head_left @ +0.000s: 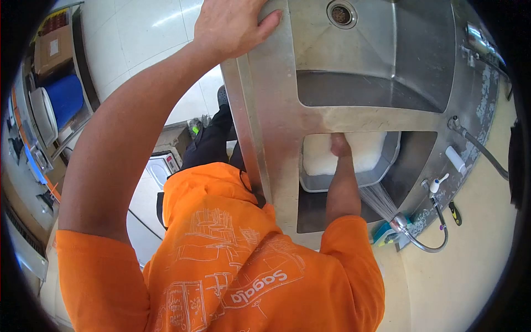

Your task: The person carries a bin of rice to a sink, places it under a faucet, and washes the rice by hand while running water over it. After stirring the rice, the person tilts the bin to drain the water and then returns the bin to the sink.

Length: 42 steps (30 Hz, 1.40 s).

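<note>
My left hand [235, 27] rests flat on the steel edge of the sink [271, 72], thumb stretched out. Its fingers are partly cut off by the top of the view. Down in the nearer basin, my right hand [341, 145] reaches into a grey plastic tub [359, 180]. White contents [318, 155] fill the tub; whether they are rice, foam or cloudy water I cannot make out. The right fingers are hidden in that white mass. From the right, a spray tap [398, 222] on a bent metal hose sends water toward the tub's near side.
Another basin with a drain [342, 14] lies beyond the tub. A grey hose [487, 152], a white-handled valve [437, 183] and a black-and-yellow tool [455, 213] are at the right. Shelves with a cardboard box [53, 51] and a blue item [64, 99] stand left.
</note>
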Available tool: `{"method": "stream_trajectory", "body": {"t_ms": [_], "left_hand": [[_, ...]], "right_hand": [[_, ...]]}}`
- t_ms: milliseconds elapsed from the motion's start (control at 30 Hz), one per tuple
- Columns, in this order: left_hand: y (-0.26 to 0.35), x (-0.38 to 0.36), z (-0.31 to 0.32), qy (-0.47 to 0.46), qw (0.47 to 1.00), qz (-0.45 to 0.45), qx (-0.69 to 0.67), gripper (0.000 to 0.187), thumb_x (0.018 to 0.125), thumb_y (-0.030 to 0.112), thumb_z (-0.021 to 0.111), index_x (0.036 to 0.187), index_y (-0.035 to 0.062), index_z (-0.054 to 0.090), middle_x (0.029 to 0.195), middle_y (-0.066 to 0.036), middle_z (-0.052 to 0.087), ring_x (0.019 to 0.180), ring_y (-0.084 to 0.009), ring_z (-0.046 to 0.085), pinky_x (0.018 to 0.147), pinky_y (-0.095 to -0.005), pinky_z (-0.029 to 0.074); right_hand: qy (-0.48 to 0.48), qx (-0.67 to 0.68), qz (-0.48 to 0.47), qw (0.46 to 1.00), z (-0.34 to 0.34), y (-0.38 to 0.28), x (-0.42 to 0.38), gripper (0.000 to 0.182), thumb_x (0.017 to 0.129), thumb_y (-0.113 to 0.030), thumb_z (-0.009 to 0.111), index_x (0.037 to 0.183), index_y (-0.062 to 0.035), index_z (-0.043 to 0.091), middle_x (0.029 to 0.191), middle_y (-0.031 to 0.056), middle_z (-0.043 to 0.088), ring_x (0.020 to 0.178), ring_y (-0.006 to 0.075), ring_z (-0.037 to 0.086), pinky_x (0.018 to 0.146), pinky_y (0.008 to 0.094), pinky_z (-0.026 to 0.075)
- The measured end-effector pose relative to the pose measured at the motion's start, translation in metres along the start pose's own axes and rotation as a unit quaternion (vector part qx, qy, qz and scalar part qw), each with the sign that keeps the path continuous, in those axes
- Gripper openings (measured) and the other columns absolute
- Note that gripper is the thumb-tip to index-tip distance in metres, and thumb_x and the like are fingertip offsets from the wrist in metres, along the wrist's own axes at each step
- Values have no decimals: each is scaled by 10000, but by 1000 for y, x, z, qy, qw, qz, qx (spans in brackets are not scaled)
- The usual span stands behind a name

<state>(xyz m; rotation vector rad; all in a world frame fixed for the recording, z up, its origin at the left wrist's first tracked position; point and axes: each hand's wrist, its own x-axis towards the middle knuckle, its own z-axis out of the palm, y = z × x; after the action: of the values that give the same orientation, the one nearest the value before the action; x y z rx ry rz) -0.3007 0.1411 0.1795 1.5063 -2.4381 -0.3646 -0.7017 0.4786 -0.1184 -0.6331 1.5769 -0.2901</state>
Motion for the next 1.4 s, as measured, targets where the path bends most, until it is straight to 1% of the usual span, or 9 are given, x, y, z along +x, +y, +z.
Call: {"method": "stream_trajectory", "body": {"t_ms": [200, 300, 400, 500, 667, 800, 933, 1200, 1400], "left_hand": [[2, -1, -1, 6, 1000, 1, -6, 447, 828, 242, 639, 1228, 63, 551, 1303, -129, 519, 1277, -330, 440, 1073, -497, 349], [2, 1, -3, 6, 1000, -4, -16, 447, 824, 239, 641, 1226, 64, 552, 1301, -129, 521, 1274, -328, 443, 1072, -496, 350], [3, -1, -3, 4, 1000, -5, -15, 446, 822, 237, 641, 1224, 65, 554, 1302, -129, 520, 1275, -327, 443, 1075, -492, 350], [3, -1, -2, 3, 1000, -5, -3, 445, 821, 235, 641, 1223, 67, 554, 1302, -129, 520, 1280, -327, 442, 1076, -491, 350], [3, 0, -2, -2, 1000, -7, 5, 447, 821, 233, 642, 1226, 69, 552, 1305, -129, 520, 1287, -328, 438, 1077, -494, 348], [3, 0, -1, 1, 1000, -1, -5, 446, 822, 238, 646, 1225, 72, 554, 1308, -128, 519, 1286, -331, 437, 1073, -496, 350], [1, 1, 0, 5, 1000, -3, -3, 446, 824, 241, 651, 1226, 74, 554, 1309, -126, 519, 1285, -333, 437, 1068, -496, 354], [1, 0, 2, 7, 1000, -6, 2, 440, 825, 240, 646, 1224, 78, 556, 1312, -123, 519, 1283, -330, 439, 1069, -497, 349], [4, 2, -2, -4, 1000, -7, 0, 419, 827, 226, 627, 1213, 79, 559, 1301, -127, 527, 1280, -330, 445, 1069, -496, 347]], "right_hand": [[56, -192, 0, 980, -3, -79, -62, 510, 892, -206, 613, 1364, -34, 522, 1395, 207, 526, 1318, 340, 465, 1082, 380, 352], [157, -197, -116, 961, -11, -100, -88, 508, 915, -253, 598, 1361, -25, 518, 1408, 249, 494, 1337, 365, 436, 1127, 399, 302], [241, -393, -125, 879, -26, -97, -81, 521, 922, -267, 601, 1378, -34, 508, 1439, 231, 470, 1375, 351, 397, 1143, 417, 294], [255, -396, -76, 879, -41, -76, -44, 525, 930, -268, 595, 1395, -47, 497, 1471, 203, 444, 1406, 340, 356, 1164, 425, 269], [113, -332, -131, 927, -88, -28, 31, 557, 924, -308, 596, 1411, -64, 482, 1486, 174, 431, 1402, 337, 359, 1139, 414, 322], [119, -216, -73, 966, -93, -20, 32, 590, 927, -375, 581, 1428, -86, 462, 1488, 148, 434, 1396, 319, 370, 1125, 416, 340], [118, 14, 21, 993, -89, 7, 24, 626, 931, -442, 565, 1446, -109, 443, 1490, 122, 436, 1390, 300, 380, 1111, 418, 357], [60, 386, 197, 899, -34, 54, 20, 660, 962, -545, 512, 1485, -160, 398, 1507, 61, 420, 1401, 245, 369, 1080, 409, 392], [112, 381, 296, 869, 3, 35, 11, 777, 974, -656, 293, 1514, -98, 332, 1541, 84, 376, 1390, 293, 373, 1113, 544, 307]]}}
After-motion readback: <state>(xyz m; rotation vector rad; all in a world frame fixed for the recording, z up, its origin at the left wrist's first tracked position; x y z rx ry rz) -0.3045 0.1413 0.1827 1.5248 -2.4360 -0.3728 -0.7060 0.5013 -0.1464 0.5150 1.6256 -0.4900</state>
